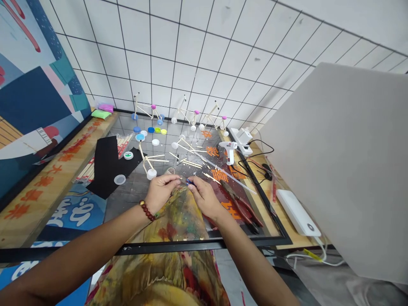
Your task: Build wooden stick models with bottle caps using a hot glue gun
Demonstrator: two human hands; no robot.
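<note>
I see a bright, evenly lit scene with soft, diffuse light and only faint shadows. The glass top of the counter mirrors the tiled wall as pale glare in mid-frame. The wide lens bends the tile lines and stretches my forearms at the bottom edge. Small parts at the centre look soft, and the grey board on the right is flat and featureless.

Glue gun right of stick models, behind hands.
</note>
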